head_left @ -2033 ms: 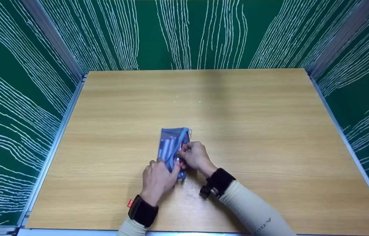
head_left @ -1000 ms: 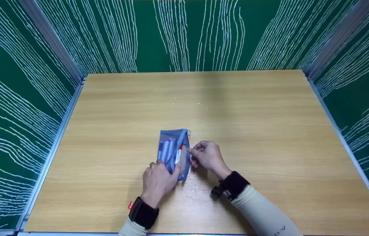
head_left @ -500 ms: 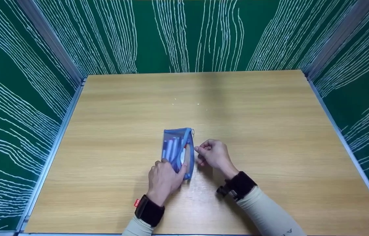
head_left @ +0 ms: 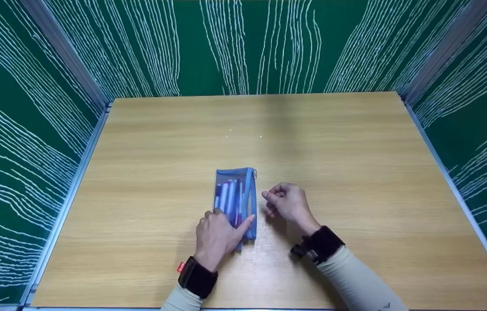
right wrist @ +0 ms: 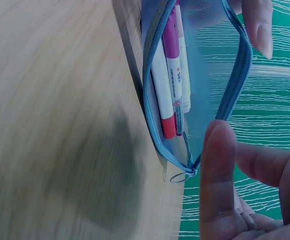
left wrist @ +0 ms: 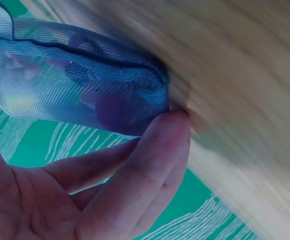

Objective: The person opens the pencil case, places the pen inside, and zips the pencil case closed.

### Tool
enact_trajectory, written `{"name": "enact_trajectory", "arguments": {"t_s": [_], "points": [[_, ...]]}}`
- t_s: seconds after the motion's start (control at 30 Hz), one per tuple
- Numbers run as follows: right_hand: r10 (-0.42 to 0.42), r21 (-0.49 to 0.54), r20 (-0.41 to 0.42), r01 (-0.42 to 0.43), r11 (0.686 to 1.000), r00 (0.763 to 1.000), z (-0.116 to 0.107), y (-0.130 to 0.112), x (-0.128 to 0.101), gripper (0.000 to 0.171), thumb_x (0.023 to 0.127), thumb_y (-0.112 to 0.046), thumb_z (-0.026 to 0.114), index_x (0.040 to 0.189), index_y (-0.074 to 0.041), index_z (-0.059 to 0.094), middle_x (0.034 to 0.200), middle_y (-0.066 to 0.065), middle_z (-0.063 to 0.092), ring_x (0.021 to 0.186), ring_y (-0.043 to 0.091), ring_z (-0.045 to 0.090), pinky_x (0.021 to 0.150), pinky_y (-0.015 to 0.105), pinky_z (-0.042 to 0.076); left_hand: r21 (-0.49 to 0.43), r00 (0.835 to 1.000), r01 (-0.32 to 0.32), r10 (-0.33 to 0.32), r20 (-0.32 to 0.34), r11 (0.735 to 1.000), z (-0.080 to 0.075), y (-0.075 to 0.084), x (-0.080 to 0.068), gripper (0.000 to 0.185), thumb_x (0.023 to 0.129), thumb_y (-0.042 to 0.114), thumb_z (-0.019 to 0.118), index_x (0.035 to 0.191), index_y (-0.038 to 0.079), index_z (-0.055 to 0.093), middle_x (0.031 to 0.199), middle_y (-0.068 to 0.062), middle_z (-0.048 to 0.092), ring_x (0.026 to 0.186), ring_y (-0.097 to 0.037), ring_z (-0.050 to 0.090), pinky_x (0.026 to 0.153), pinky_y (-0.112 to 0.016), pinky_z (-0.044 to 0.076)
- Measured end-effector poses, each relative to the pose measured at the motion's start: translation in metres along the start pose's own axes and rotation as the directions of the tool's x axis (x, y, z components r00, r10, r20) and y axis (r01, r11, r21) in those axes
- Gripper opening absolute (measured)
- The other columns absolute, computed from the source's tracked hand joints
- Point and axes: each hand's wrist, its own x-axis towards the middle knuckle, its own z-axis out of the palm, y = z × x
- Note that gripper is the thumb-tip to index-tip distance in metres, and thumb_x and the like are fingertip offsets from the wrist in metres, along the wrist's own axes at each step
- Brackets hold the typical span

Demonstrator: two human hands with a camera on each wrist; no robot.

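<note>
My left hand (head_left: 217, 237) grips the near end of a blue mesh pencil case (head_left: 224, 177), thumb over its right edge and fingers on its left side. In the left wrist view, fingertips press against the mesh (left wrist: 45, 95) close to the table. The unzipped mouth of the case faces right. Inside, in the right wrist view, lie a purple-capped marker (right wrist: 171, 42), a red-ended marker (right wrist: 168, 127) and other pens. Off to the right of the case is my right hand (head_left: 291, 203), thumb and index tips close together, other fingers loosely curled. Nothing shows in it.
The case lies on a wooden table (head_left: 338, 142) with a few tiny white specks (head_left: 261, 137) farther back. Green walls with white wavy lines (head_left: 269, 43) enclose the back and sides, joined by grey metal posts (head_left: 70, 52). A zip-end loop (right wrist: 182, 176) hangs at the case's corner.
My right hand has drawn away from the case's mouth to the right. My left hand has shifted the case slightly right and turned it, so the mouth looks narrower from above.
</note>
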Motion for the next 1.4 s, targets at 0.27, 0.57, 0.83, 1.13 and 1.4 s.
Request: {"name": "enact_trajectory", "arguments": {"t_s": [0.27, 0.57, 0.83, 1.13, 1.4], "points": [[-0.053, -0.110, -0.016, 0.051, 0.993, 0.998, -0.005, 0.004, -0.002, 0.018, 0.091, -0.016, 0.078, 0.095, -0.002, 0.067, 0.076, 0.016, 0.072, 0.059, 0.031, 0.071, 0.053, 0.040, 0.058, 0.064, 0.997, -0.062, 0.065, -0.051, 0.996, -0.012, -0.007, 0.012, 0.093, 0.093, 0.080, 0.039, 0.112, -0.007, 0.064, 0.088, -0.017, 0.061, 0.079, -0.030, 0.061, 0.060, -0.042, 0.054], [-0.136, -0.238, -0.018, 0.128, 0.963, 0.990, -0.007, 0.008, -0.006, 0.016, 0.091, -0.016, 0.078, 0.094, -0.004, 0.068, 0.072, 0.013, 0.071, 0.059, 0.037, 0.069, 0.042, 0.025, 0.047, 0.003, 0.971, -0.237, 0.237, -0.018, 0.971, -0.024, -0.009, 0.058, 0.064, 0.104, 0.050, 0.050, 0.130, -0.006, 0.062, 0.124, -0.026, 0.064, 0.114, -0.038, 0.061, 0.090, -0.048, 0.056], [-0.158, -0.269, 0.000, 0.152, 0.951, 0.987, -0.007, 0.006, -0.007, 0.019, 0.092, -0.017, 0.078, 0.102, -0.003, 0.069, 0.073, 0.014, 0.071, 0.058, 0.037, 0.069, 0.043, 0.026, 0.046, -0.044, 0.925, -0.374, 0.376, 0.046, 0.926, -0.022, -0.002, 0.096, 0.048, 0.107, 0.031, 0.052, 0.138, -0.005, 0.057, 0.136, -0.025, 0.061, 0.129, -0.039, 0.055, 0.114, -0.046, 0.038], [-0.174, -0.306, 0.002, 0.166, 0.938, 0.985, -0.006, 0.007, -0.004, 0.025, 0.091, -0.016, 0.079, 0.108, 0.001, 0.069, 0.073, 0.011, 0.071, 0.057, 0.031, 0.070, 0.045, 0.025, 0.046, -0.119, 0.895, -0.409, 0.424, 0.142, 0.905, -0.013, 0.014, 0.124, 0.041, 0.108, 0.020, 0.048, 0.143, -0.001, 0.055, 0.139, -0.021, 0.059, 0.130, -0.038, 0.054, 0.112, -0.045, 0.041], [-0.213, -0.344, -0.003, 0.199, 0.918, 0.977, -0.005, 0.006, -0.003, 0.028, 0.089, -0.015, 0.081, 0.109, 0.001, 0.071, 0.070, 0.003, 0.070, 0.053, 0.016, 0.066, 0.051, 0.026, 0.049, -0.159, 0.883, -0.414, 0.438, 0.169, 0.896, -0.003, 0.016, 0.143, 0.039, 0.107, 0.017, 0.051, 0.141, -0.001, 0.057, 0.137, -0.020, 0.062, 0.128, -0.038, 0.056, 0.112, -0.045, 0.040]]}}
